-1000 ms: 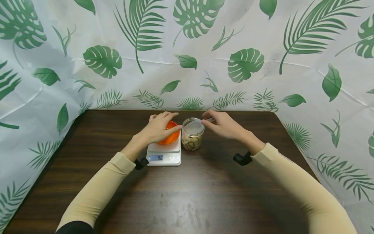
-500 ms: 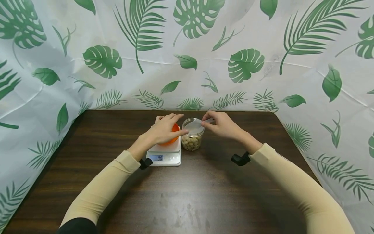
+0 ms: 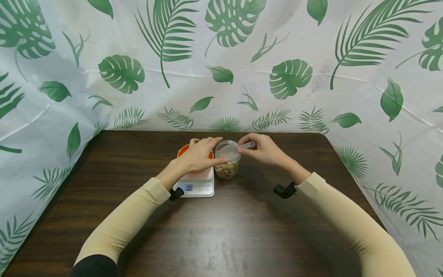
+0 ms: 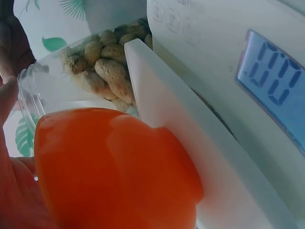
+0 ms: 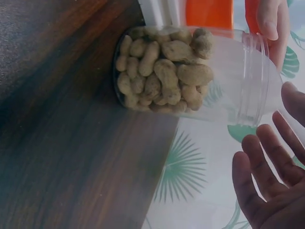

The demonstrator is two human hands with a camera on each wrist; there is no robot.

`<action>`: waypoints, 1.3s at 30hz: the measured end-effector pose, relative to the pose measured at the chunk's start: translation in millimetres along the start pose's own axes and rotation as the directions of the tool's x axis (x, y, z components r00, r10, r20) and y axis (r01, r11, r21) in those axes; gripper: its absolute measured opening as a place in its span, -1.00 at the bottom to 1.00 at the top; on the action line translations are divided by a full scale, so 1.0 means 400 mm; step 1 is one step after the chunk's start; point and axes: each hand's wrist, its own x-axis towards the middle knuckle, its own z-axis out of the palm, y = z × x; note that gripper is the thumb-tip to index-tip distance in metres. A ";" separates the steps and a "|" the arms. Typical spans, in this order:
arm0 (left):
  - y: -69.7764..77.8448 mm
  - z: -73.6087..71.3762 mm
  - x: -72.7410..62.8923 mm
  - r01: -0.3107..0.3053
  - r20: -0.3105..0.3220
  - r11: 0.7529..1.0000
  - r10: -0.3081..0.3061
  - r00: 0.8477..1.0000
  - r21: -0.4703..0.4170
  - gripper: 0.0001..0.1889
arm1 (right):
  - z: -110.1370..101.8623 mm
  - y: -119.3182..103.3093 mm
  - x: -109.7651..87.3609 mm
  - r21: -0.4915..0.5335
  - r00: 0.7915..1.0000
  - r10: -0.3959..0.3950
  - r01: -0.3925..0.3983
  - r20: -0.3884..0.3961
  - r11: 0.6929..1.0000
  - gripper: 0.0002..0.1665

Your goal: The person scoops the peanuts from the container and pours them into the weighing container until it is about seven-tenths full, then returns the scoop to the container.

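One table (image 3: 221, 231) bears one scale (image 3: 202, 188), bowl (image 4: 109, 167) and jar (image 3: 226, 170); left hand (image 3: 200, 156) spread, right hand (image 3: 263, 149) pinching one spoon (image 3: 247, 145).

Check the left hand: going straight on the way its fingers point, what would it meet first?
Likely the peanut jar, right beside the left hand; whether they touch is unclear.

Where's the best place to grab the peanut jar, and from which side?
Probably around the lower wall of the peanut jar, from the right: it stands upright, the kitchen scale crowds its left side, and the left hand and right hand are near its rim.
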 end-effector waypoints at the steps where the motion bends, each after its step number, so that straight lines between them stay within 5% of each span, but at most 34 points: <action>1: 0.001 0.001 0.002 -0.003 0.000 1.000 0.003 1.000 0.001 -0.05 | 0.001 0.002 -0.002 0.002 1.000 -0.004 0.004 -0.005 1.000 -0.69; 13: 0.012 0.008 0.020 -0.023 0.019 0.999 0.023 1.000 -0.032 -0.01 | 0.019 -0.002 -0.001 0.000 0.998 -0.027 0.027 -0.061 1.000 -0.75; 39: 0.020 0.012 0.048 0.011 0.048 0.990 -0.004 0.999 -0.143 0.02 | 0.010 -0.019 0.011 0.054 0.993 0.113 -0.113 -0.015 0.992 -0.72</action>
